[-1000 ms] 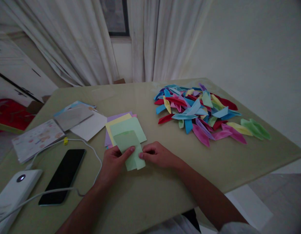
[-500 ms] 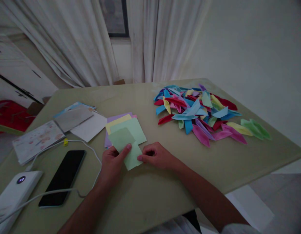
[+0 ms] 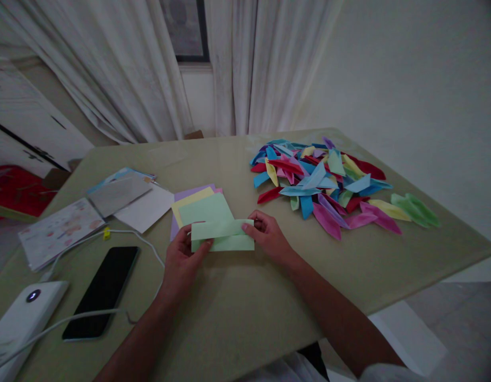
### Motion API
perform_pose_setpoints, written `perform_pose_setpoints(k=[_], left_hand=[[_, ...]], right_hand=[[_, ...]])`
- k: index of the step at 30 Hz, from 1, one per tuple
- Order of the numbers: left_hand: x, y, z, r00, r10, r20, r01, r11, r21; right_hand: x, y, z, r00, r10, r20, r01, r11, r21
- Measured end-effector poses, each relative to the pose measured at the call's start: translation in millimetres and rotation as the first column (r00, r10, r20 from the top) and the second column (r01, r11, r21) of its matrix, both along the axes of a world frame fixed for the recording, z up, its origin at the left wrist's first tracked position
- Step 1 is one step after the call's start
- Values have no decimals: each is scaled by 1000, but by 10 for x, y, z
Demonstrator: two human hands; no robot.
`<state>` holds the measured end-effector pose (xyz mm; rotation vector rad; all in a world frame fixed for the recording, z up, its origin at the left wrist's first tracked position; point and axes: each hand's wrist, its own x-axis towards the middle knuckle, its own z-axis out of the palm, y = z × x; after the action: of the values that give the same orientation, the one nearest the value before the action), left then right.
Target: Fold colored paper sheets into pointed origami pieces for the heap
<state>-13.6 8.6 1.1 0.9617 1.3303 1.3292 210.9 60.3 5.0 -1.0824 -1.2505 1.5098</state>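
— Turned since a moment ago: green paper now lying crosswise as a long folded strip, no longer slanting down toward the bench edge. Both hands shifted up with it.

— And the grip?

— Left hand pinching the strip's left end, thumb on top. Right hand pinching the right end, fingers curled narrow around the edge. Held at both ends, just over the bench, right in front of the stack of coloured sheets.

— Around it?

— Heap of folded paper pieces well off to the right. Black phone to the left, white cable looping beside it, white device at the near left corner. Loose papers farther left.
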Motion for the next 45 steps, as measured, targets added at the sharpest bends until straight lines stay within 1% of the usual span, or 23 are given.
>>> perform_pose_setpoints(k=[2, 3, 6, 9, 12, 14, 17, 20, 22, 23, 25, 27, 28, 30, 32, 34, 36, 38, 39, 41, 43, 45], left_hand=[[31, 3, 45, 997, -75, 32, 76, 996, -35], [41, 5, 58, 995, -87, 45, 89, 995, -51], [49, 11, 47, 997, -53, 55, 58, 993, -99], [32, 17, -5, 998, -24, 57, 31, 992, -121], [9, 24, -24, 999, -20, 37, 25, 992, -126], [-6, 28, 1, 998, -28, 59, 36, 988, -151], [-27, 21, 78, 981, -53, 188, 84, 983, -160], [-40, 4, 149, 940, -119, 319, 156, 983, -95], [-41, -2, 163, 916, -177, 359, 206, 977, -46], [-38, -3, 159, 917, -194, 348, 219, 975, -31], [-26, 0, 138, 950, -188, 250, 202, 979, -33], [-6, -1, 115, 983, -156, 100, 162, 985, -55], [4, -5, 108, 985, -160, 59, 163, 984, -65], [23, -24, 100, 971, -235, 43, 238, 968, -85], [45, -54, 95, 929, -363, 71, 369, 924, -105], [78, -92, 83, 873, -480, 90, 488, 863, -128], [127, -131, 64, 833, -546, 87, 553, 820, -146], [182, -162, 44, 825, -562, 55, 564, 817, -121], [207, -173, 34, 831, -555, 37, 556, 825, -99], [243, -182, 18, 845, -535, 9, 534, 843, -69], [254, -179, 13, 839, -544, -17, 542, 837, -75], [250, -169, 23, 818, -575, -26, 570, 816, -97]], right_hand=[[-18, -9, -17, 998, -56, 32, 55, 998, 31], [-22, -13, -24, 996, -76, 56, 73, 996, 56], [-27, -28, -34, 989, -91, 115, 80, 992, 101], [-37, -47, -32, 993, -55, 104, 50, 998, 50], [-37, -40, -18, 998, -22, 60, 23, 1000, -4], [-18, -14, -3, 1000, -20, 17, 21, 999, -29], [29, 30, 17, 996, -27, -79, 23, 998, -56], [69, 49, 30, 985, -17, -171, 3, 997, -80], [86, 51, 35, 973, -5, -232, -15, 996, -86], [92, 52, 36, 965, 5, -262, -27, 996, -81], [97, 55, 39, 954, 32, -298, -53, 997, -60], [95, 62, 43, 961, 25, -275, -35, 999, -30], [91, 65, 48, 970, -3, -243, 1, 1000, -10], [77, 64, 64, 980, -81, -180, 88, 996, 33], [54, 44, 91, 981, -110, -158, 121, 991, 60], [13, -5, 118, 984, -68, -164, 79, 995, 58], [-54, -85, 126, 984, 8, -176, -2, 999, 37], [-143, -178, 99, 971, 108, -213, -112, 994, -7], [-189, -222, 74, 957, 176, -230, -189, 981, -36], [-263, -286, 15, 930, 283, -233, -303, 951, -55], [-286, -302, -22, 931, 302, -207, -318, 947, -47], [-241, -267, -16, 956, 259, -139, -262, 965, -3]])
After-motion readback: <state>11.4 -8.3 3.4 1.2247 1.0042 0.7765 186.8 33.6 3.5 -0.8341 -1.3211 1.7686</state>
